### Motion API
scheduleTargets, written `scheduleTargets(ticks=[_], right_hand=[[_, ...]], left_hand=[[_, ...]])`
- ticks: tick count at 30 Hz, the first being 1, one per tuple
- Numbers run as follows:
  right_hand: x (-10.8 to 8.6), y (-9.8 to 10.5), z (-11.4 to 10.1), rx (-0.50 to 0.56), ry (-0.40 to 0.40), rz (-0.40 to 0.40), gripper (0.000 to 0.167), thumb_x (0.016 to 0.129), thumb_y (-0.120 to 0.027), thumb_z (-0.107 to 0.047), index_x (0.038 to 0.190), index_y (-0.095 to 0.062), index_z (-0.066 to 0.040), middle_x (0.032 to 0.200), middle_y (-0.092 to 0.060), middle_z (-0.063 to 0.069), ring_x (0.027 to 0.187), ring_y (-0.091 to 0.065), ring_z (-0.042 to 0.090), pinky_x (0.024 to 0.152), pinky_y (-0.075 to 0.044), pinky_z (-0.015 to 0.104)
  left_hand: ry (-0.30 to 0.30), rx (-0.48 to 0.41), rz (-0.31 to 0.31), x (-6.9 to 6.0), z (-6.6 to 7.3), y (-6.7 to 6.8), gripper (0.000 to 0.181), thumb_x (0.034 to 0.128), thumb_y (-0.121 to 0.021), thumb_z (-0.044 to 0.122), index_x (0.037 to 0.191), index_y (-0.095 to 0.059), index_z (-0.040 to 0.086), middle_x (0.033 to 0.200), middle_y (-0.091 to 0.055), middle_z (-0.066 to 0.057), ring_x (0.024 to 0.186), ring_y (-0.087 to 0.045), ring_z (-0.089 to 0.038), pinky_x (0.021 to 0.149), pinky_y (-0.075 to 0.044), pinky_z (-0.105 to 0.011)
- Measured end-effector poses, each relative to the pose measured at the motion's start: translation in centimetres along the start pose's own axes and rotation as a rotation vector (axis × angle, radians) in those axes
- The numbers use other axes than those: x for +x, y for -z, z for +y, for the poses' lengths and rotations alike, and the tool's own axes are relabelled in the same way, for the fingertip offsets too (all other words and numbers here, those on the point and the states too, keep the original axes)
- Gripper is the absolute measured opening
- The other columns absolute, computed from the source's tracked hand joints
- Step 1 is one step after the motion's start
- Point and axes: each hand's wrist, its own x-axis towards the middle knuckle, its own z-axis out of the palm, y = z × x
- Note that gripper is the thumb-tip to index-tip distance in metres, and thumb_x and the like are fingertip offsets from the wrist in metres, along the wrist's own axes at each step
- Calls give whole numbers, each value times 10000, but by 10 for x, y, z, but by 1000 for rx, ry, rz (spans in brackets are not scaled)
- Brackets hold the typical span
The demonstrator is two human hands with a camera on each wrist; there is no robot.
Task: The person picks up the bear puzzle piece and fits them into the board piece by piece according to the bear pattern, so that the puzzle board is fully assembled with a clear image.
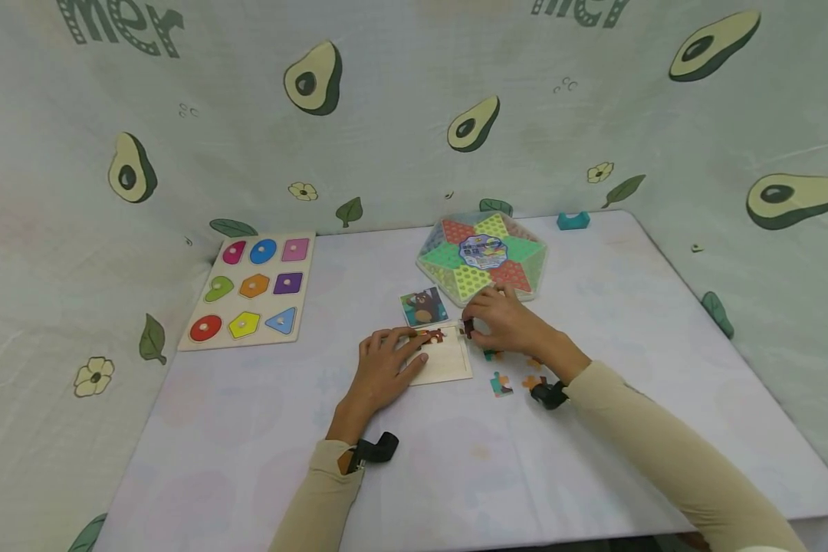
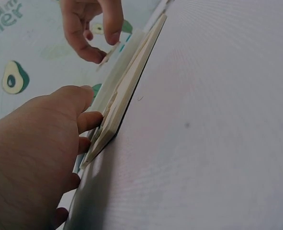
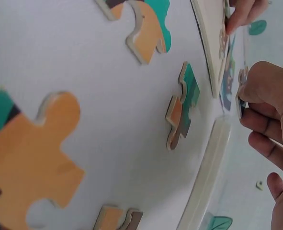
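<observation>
A pale wooden puzzle tray (image 1: pixel 448 372) lies at mid-table with a reddish-brown puzzle piece (image 1: pixel 433 336) at its upper edge. My left hand (image 1: pixel 381 372) rests over the tray's left side, its fingers extended and touching the tray and that piece. Above the tray's upper right corner, my right hand (image 1: pixel 507 320) pinches a dark puzzle piece (image 3: pixel 242 91) between thumb and fingers. Loose jigsaw pieces in orange, teal and brown lie right of the tray, among them a teal-and-orange piece (image 1: pixel 501 383) and a large-looking orange piece (image 3: pixel 36 158) in the right wrist view.
A bear picture card (image 1: pixel 424 307) lies just behind the tray. Beyond it is a hexagonal box (image 1: pixel 524 249) with coloured triangles. A shape-peg board (image 1: pixel 244 303) lies at the left, and a small teal object (image 1: pixel 573 221) sits at the back edge.
</observation>
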Motion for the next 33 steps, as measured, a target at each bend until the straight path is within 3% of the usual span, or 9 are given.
scheduleTargets(ticks=[12,27,33], right_hand=[[10,-7,-10,-34,35,-12,225,824,-791,-160,1029,-730,-90,1054,-685,55,1035,-575,269,927,-330,563],[21,-15,-16,-116,-4,-98,223,856,-786,-222,1053,-732,-134,1093,-685,35,1082,-563,252,935,-341,538],[21,-16,-18,-72,-28,-137,154,884,-777,-197,1029,-776,-146,1111,-675,42,1095,-553,264,909,-343,527]], left_hand=[[-4,1,0,0,0,0,487,1046,-415,524,1487,-499,336,1459,-453,17,1289,-366,-271,1042,-251,-542],[-15,7,16,1,-1,0,483,1049,-414,514,1484,-505,325,1453,-460,9,1280,-372,-277,1034,-259,-543],[-7,30,-10,1,-1,0,487,1055,-385,520,1501,-474,345,1476,-438,17,1297,-363,-272,1039,-255,-548]])
